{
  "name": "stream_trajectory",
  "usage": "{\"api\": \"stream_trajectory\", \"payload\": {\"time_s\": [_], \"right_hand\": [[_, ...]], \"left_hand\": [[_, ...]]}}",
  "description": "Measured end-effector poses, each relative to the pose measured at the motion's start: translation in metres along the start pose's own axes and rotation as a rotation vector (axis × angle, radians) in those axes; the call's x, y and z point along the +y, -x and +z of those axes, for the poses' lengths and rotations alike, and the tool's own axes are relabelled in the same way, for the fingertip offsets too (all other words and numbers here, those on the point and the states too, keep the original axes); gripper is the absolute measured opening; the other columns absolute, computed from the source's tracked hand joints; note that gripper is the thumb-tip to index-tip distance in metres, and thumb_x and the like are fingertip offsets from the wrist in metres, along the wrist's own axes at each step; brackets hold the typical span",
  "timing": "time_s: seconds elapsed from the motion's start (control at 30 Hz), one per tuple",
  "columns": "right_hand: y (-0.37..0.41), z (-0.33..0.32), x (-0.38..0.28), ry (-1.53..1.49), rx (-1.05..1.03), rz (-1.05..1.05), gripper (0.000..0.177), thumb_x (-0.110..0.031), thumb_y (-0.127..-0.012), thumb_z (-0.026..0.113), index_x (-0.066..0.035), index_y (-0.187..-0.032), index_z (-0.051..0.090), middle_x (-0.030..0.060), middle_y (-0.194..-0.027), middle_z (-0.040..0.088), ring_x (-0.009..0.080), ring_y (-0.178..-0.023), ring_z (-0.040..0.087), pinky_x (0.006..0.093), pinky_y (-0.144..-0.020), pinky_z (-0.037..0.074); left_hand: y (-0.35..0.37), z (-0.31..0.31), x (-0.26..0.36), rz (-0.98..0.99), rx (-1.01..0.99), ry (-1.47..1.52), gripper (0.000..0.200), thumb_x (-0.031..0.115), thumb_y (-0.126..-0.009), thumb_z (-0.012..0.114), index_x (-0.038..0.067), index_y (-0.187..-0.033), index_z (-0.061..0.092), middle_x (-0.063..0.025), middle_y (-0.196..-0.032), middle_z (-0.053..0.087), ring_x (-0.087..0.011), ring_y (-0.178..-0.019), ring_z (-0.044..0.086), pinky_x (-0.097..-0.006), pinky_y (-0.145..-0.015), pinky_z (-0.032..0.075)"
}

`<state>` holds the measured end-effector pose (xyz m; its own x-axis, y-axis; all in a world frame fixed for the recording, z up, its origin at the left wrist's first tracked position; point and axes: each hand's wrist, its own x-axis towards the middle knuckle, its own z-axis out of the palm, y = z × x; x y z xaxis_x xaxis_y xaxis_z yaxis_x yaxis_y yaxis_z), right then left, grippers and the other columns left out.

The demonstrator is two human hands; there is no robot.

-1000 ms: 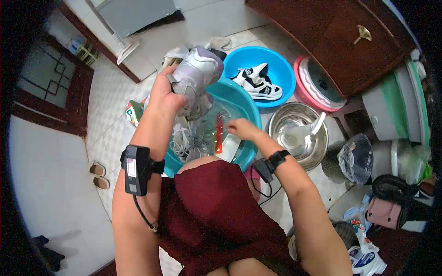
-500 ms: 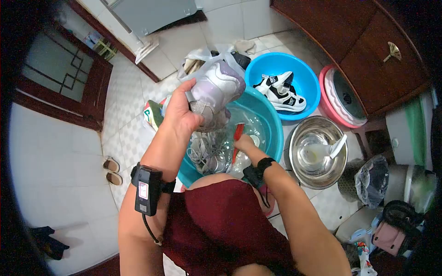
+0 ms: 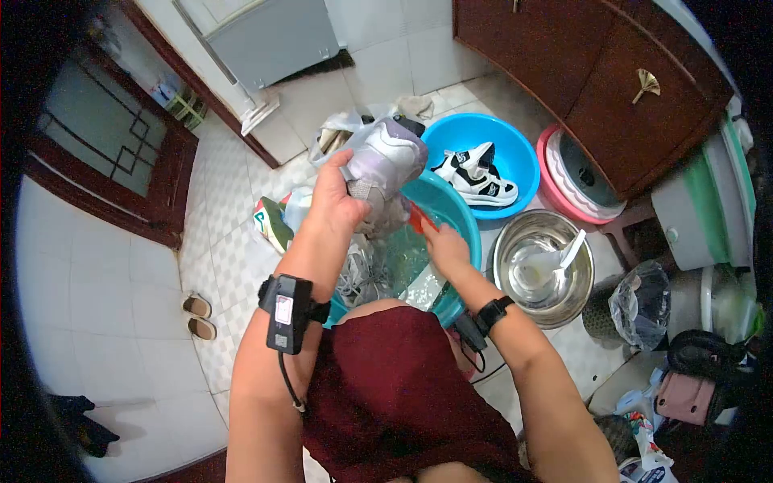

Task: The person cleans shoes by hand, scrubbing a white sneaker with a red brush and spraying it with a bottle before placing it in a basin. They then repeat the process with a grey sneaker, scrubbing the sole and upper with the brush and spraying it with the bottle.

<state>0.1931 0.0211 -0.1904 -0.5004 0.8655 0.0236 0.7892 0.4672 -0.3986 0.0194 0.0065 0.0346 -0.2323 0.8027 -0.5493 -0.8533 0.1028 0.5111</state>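
My left hand [image 3: 338, 197] is closed around a white and lilac sneaker [image 3: 386, 161], held up over a teal basin [image 3: 467, 233]. In my right hand [image 3: 448, 251] is a red brush [image 3: 419, 219], raised above the water close to the sneaker's lower end; its bristles are hidden. Grey-white shoes with laces [image 3: 358, 274] lie in the basin water, partly covered by my left forearm. A pale, flat shoe-like piece [image 3: 423, 287] also shows in the water near the basin's front edge.
A blue basin [image 3: 523, 153] holds black-and-white sneakers [image 3: 481, 181]. To the right stand a steel bowl [image 3: 584, 294] with a white-handled tool, pink basins [image 3: 555, 193] and a lined bin [image 3: 644, 306]. A green and white shoe [image 3: 274, 225] lies left; slippers [image 3: 201, 328] sit farther left.
My right hand has lifted the red brush out of the basin water and brought it up toward the sneaker. My left hand still holds the sneaker; the whole view has shifted slightly.
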Motion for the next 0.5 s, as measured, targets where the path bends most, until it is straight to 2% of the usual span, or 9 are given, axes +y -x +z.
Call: {"api": "stream_trajectory", "payload": {"time_s": [0.07, 0.17, 0.2, 0.23, 0.3, 0.4, 0.5], "right_hand": [[0.004, -0.040, -0.014, -0.136, 0.090, 0.029, 0.043, -0.022, -0.088, 0.053, -0.018, -0.130, 0.047, 0.0178, -0.095, 0.059, 0.0344, -0.083, 0.060, 0.0452, -0.072, 0.049], [-0.004, -0.065, -0.017, -0.465, 0.313, 0.042, 0.044, -0.025, -0.091, 0.051, -0.016, -0.133, 0.044, 0.0204, -0.101, 0.060, 0.0352, -0.090, 0.060, 0.0434, -0.077, 0.048], [-0.005, -0.074, -0.022, -0.618, 0.466, -0.056, 0.048, -0.023, -0.091, 0.051, -0.013, -0.137, 0.040, 0.0214, -0.106, 0.060, 0.0363, -0.096, 0.059, 0.0402, -0.083, 0.046], [-0.002, -0.087, -0.023, -0.673, 0.438, -0.049, 0.047, -0.020, -0.092, 0.051, -0.011, -0.136, 0.040, 0.0206, -0.114, 0.058, 0.0349, -0.101, 0.058, 0.0375, -0.085, 0.045], [-0.002, -0.108, -0.037, -0.689, 0.558, -0.152, 0.047, -0.019, -0.091, 0.053, -0.014, -0.136, 0.042, 0.0177, -0.102, 0.061, 0.0330, -0.095, 0.060, 0.0358, -0.081, 0.046], [0.004, -0.138, -0.066, -0.475, 0.548, -0.257, 0.045, -0.018, -0.090, 0.056, -0.019, -0.134, 0.045, 0.0155, -0.085, 0.058, 0.0333, -0.080, 0.060, 0.0387, -0.071, 0.048], [-0.017, -0.144, -0.088, -0.211, 0.622, -0.305, 0.046, -0.020, -0.088, 0.058, -0.024, -0.132, 0.047, 0.0137, -0.074, 0.050, 0.0341, -0.068, 0.057, 0.0433, -0.060, 0.047]], "left_hand": [[-0.001, -0.001, -0.001, -0.020, -0.009, 0.041, 0.041, 0.024, -0.083, 0.057, 0.004, -0.119, 0.052, -0.0142, -0.121, 0.056, -0.0350, -0.108, 0.055, -0.0550, -0.098, 0.037], [-0.009, -0.004, 0.000, -0.035, -0.043, 0.105, 0.042, 0.025, -0.085, 0.055, 0.004, -0.121, 0.051, -0.0146, -0.122, 0.055, -0.0354, -0.110, 0.054, -0.0545, -0.098, 0.037], [-0.008, -0.002, 0.000, -0.045, -0.015, 0.085, 0.041, 0.026, -0.086, 0.052, 0.004, -0.121, 0.050, -0.0155, -0.122, 0.055, -0.0357, -0.111, 0.053, -0.0536, -0.098, 0.038], [-0.007, -0.001, 0.001, -0.048, -0.034, 0.099, 0.041, 0.026, -0.087, 0.051, 0.004, -0.121, 0.050, -0.0157, -0.122, 0.055, -0.0359, -0.111, 0.053, -0.0535, -0.098, 0.038], [-0.007, -0.001, 0.001, -0.056, -0.071, 0.128, 0.041, 0.027, -0.088, 0.049, 0.003, -0.122, 0.050, -0.0161, -0.122, 0.054, -0.0362, -0.112, 0.053, -0.0532, -0.098, 0.038], [-0.015, -0.005, 0.000, -0.010, -0.123, 0.210, 0.044, 0.027, -0.091, 0.042, -0.002, -0.124, 0.046, -0.0189, -0.122, 0.054, -0.0369, -0.110, 0.054, -0.0533, -0.096, 0.041], [-0.024, -0.001, 0.000, 0.052, -0.132, 0.269, 0.039, 0.023, -0.091, 0.042, -0.002, -0.120, 0.048, -0.0186, -0.119, 0.056, -0.0353, -0.107, 0.056, -0.0508, -0.094, 0.044]]}}
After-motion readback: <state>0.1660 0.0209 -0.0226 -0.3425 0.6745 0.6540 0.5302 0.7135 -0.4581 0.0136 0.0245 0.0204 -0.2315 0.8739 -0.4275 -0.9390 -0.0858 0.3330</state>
